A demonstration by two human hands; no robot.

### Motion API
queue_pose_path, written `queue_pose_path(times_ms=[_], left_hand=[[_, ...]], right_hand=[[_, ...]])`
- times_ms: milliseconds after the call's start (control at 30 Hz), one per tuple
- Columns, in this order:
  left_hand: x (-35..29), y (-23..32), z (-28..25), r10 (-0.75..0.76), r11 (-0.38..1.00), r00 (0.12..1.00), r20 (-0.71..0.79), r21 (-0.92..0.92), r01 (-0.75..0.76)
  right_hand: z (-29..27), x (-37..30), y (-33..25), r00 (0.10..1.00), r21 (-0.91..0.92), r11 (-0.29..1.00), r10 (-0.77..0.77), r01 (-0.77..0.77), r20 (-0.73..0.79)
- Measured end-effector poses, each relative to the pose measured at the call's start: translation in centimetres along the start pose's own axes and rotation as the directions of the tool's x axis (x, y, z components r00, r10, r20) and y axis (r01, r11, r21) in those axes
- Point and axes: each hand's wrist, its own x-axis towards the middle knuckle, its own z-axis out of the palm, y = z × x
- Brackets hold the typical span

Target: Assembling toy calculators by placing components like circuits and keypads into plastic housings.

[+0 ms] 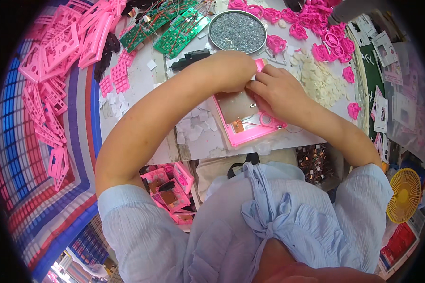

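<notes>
A pink plastic casing (244, 137) lies on the worktable in front of me, with a brown board (235, 107) and thin red wires inside it. My left hand (241, 70) is bent over the far end of the casing, its fingers hidden behind the wrist. From the right, my right hand (281, 93) reaches over the casing's far right part. Its fingers are curled and drawn together close to the left hand. Whatever they pinch is too small or covered to make out. A pink ring part (268, 120) sits in the casing just below the right hand.
A round tray (237, 13) of small metal pieces stands beyond my hands. Green circuit boards (182, 30) lie far left, cream discs (318, 80) and pink ring parts (333, 42) to the right. Pink casings (61, 42) pile up at left; more fill an open drawer (192, 181).
</notes>
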Motion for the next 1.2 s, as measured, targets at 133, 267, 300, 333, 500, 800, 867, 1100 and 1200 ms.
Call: queue_pose_path(times_ms=[133, 267, 300, 333, 500, 800, 867, 1100, 1200], left_hand=[[-0.8, 1.0, -0.2, 0.009, 1.000, 1.000, 0.002, 0.020, -0.009], [-0.6, 0.7, 1.3, -0.035, 0.999, 0.993, -0.114, -0.007, 0.034], [-0.5, 0.8, 1.4, -0.068, 0.998, 0.986, -0.154, -0.022, 0.066], [-0.5, 0.7, 1.7, -0.079, 0.996, 0.981, -0.178, -0.047, 0.071], [-2.9, -0.7, 2.1, -0.111, 0.938, 0.900, -0.422, -0.343, -0.045], [-6.9, -0.5, 3.9, -0.683, 0.717, 0.494, -0.537, -0.622, 0.315], [-6.3, 0.1, 4.4, -0.632, 0.764, 0.534, -0.562, -0.564, 0.313], [-5.2, 1.7, 6.4, -0.378, 0.926, 0.431, -0.819, -0.340, 0.165], [-5.5, 2.5, 6.5, -0.361, 0.924, 0.471, -0.804, -0.378, 0.062]], right_hand=[[-0.3, 0.0, -0.2, 0.999, -0.005, 0.999, 0.054, -0.054, -0.002], [-0.2, -0.4, -0.6, 0.999, -0.070, 0.997, 0.022, -0.024, -0.029], [0.0, -0.8, -0.9, 0.999, -0.120, 0.993, 0.013, -0.018, -0.040], [0.1, -1.0, -1.1, 0.999, -0.170, 0.985, 0.004, -0.012, -0.050], [-2.0, -1.3, 1.0, 0.998, 0.162, 0.986, -0.051, 0.044, 0.039], [-2.1, -0.4, 1.3, 0.985, 0.084, 0.994, -0.088, 0.076, 0.150], [-2.4, 0.2, 1.7, 0.982, 0.144, 0.986, -0.101, 0.078, 0.158], [-1.2, 3.6, 1.1, 0.949, 0.479, 0.858, 0.283, -0.186, -0.137], [0.5, 4.5, 1.0, 0.920, 0.776, 0.560, 0.388, -0.289, 0.062]])
